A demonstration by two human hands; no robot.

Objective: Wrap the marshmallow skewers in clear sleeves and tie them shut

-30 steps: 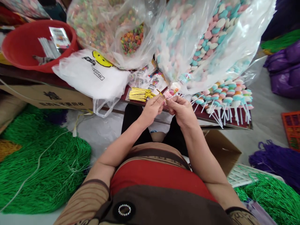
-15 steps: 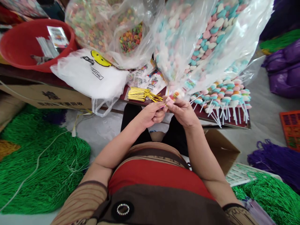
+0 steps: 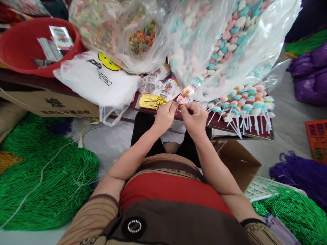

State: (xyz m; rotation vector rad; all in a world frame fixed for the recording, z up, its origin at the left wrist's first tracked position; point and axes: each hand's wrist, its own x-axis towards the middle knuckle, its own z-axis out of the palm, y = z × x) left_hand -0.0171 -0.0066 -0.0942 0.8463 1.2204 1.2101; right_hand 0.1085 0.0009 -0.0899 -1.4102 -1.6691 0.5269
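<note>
My left hand [image 3: 165,116] and my right hand [image 3: 194,117] meet over the table's front edge, fingertips nearly touching. Both are closed in a pinch at the lower end of a candy stick in a clear printed wrapper [image 3: 188,91]. Its pink and white candies point away from me, toward the bags. Whether a thin tie sits between the fingertips is too small to tell. Just left of my left hand lies a bundle of gold twist ties [image 3: 150,101]. Flat printed wrappers [image 3: 167,86] rest behind the ties.
Candy sticks with white handles [image 3: 242,105] are piled at the table's right end. Large clear bags of pastel candies [image 3: 227,37] and ring candies [image 3: 143,39] stand behind. Leftward are a white plastic bag [image 3: 99,85] and a red basin [image 3: 15,51]. Green cords [image 3: 51,170] cover the floor.
The wrapped candy stick has swung from lying over my right hand to pointing forward. My right hand has turned, its fingertips now pinching beside my left ones.
</note>
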